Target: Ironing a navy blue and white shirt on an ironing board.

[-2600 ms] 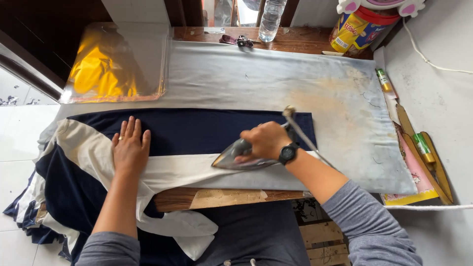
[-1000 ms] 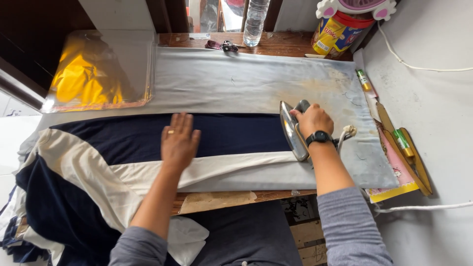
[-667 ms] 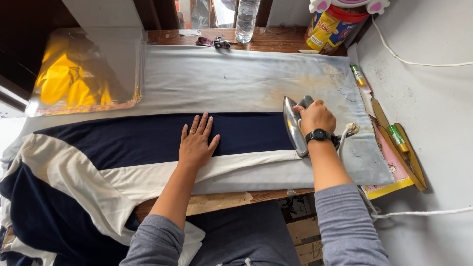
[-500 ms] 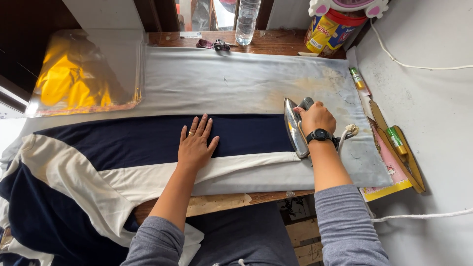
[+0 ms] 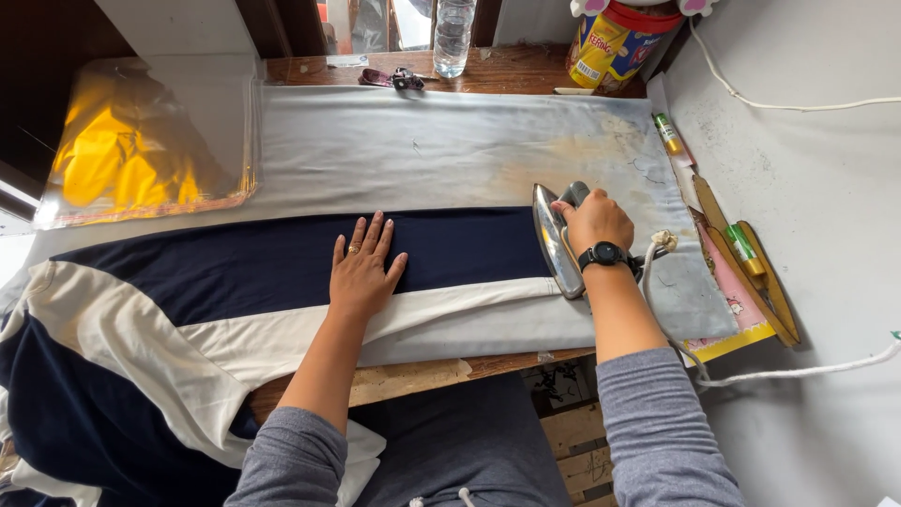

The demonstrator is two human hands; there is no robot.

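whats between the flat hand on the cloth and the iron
In the head view, only a smooth stretch of the navy cloth lies between the left hand and the iron, edged by its white band.

Soft even daylight, glare on the plastic sleeve, sharp focus — edges perhaps slightly bowed

The cloth lies on the ironing pad, spread to my left and hanging off that end. My left hand rests flat on it. To the right, my right hand holds the iron, standing at the cloth's end. A bottle stands behind the pad.
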